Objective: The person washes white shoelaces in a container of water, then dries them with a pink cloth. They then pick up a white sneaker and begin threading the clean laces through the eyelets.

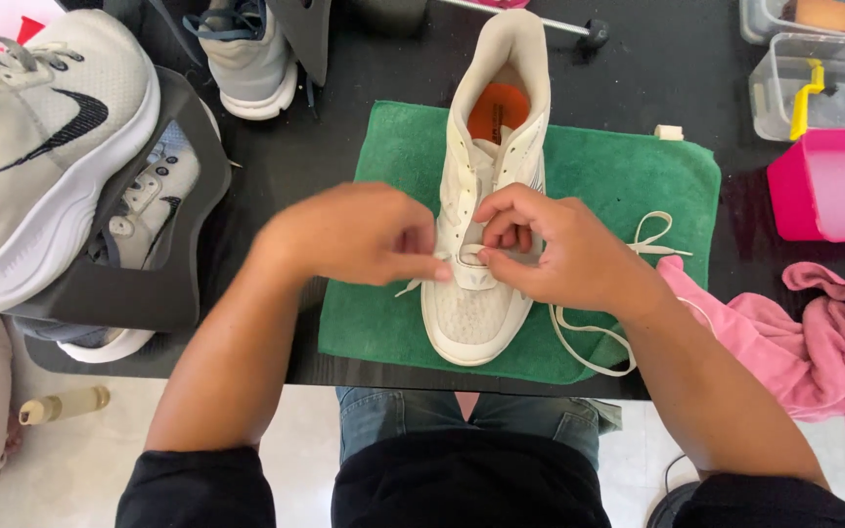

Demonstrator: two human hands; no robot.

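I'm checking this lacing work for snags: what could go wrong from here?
The loose lace trails off the green towel past the table edge; it might catch the right hand. Both hands crowd one eyelet of the white shoe, so the left hand could lose the lace tip.

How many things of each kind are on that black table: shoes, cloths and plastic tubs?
Shoes: 4 (cream, big grey, grey, and one in the dark holder)
Cloths: 2 (green towel, pink rag)
Plastic tubs: 3 (pink, clear, clear)
Total: 9
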